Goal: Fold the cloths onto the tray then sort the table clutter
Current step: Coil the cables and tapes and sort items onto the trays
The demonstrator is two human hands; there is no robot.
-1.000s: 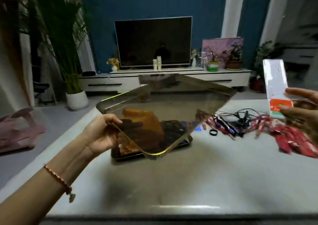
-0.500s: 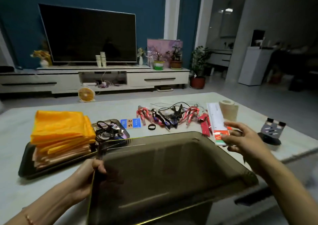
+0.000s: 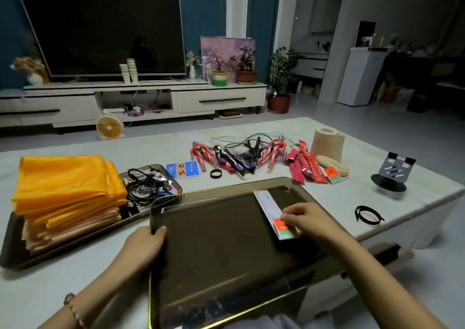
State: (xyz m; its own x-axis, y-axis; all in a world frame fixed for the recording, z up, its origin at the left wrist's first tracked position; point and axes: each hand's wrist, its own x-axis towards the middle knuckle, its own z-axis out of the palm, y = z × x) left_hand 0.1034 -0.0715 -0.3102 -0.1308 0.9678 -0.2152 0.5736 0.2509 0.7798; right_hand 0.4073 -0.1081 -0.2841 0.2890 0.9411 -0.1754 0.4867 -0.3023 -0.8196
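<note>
A dark, see-through tray (image 3: 216, 243) lies flat at the table's front edge. My left hand (image 3: 144, 247) grips its left rim. My right hand (image 3: 308, 221) pinches a long white packet with an orange and green end (image 3: 273, 210) and holds it inside the tray's right side. To the left, a second dark tray (image 3: 15, 258) carries a stack of folded orange and peach cloths (image 3: 65, 190), with black cables (image 3: 143, 187) beside the stack.
Toy figures (image 3: 226, 158), tangled cords, red packets (image 3: 305, 162), a blue card (image 3: 182, 169), a black ring (image 3: 216, 174), a tissue roll (image 3: 327, 143), a phone stand (image 3: 391, 174) and a black strap (image 3: 368, 215) lie on the white table (image 3: 75, 278).
The see-through tray went from raised in front of me to lying flat on the table. My right hand brought the white packet down into it.
</note>
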